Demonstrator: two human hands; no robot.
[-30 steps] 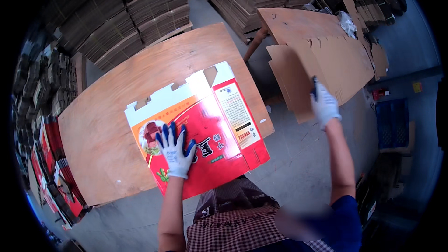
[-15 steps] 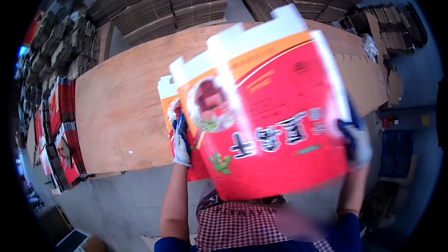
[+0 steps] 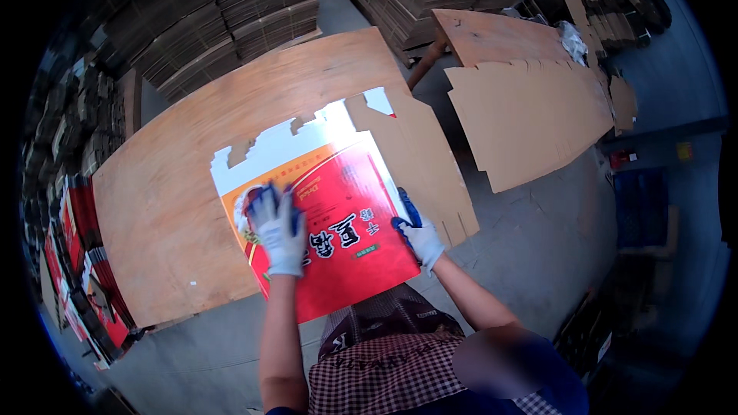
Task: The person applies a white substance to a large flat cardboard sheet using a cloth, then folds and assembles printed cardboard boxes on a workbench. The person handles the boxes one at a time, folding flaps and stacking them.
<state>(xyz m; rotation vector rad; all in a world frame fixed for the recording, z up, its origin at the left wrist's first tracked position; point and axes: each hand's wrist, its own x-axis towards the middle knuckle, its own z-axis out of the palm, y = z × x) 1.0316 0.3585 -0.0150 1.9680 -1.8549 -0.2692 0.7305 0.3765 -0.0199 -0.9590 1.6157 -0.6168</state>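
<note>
A flattened red printed carton [image 3: 357,261] with white notched flaps lies on the near part of the wooden table, its lower edge reaching past the table edge toward my apron. My left hand [image 3: 278,234], in a white glove with blue-coated fingers, lies on the carton's left half with fingers spread, slightly blurred. At the carton's right edge is my right hand [image 3: 421,238], gloved alike, its thumb over the printed face and its fingers along the side. Beneath the carton a plain brown cardboard sheet [image 3: 419,138] shows on the right.
The wooden table [image 3: 169,207] stretches left and away. Right of it, across a gap, brown cardboard [image 3: 530,119] covers another board. Tall stacks of flat cardboard [image 3: 265,11] stand behind. Red printed cartons [image 3: 100,284] are piled at the left. A blue crate [image 3: 642,207] stands by the right wall.
The carton has come down from in front of me onto the table and turned. My left hand has moved from its left edge onto its face; my right hand stays at the right edge.
</note>
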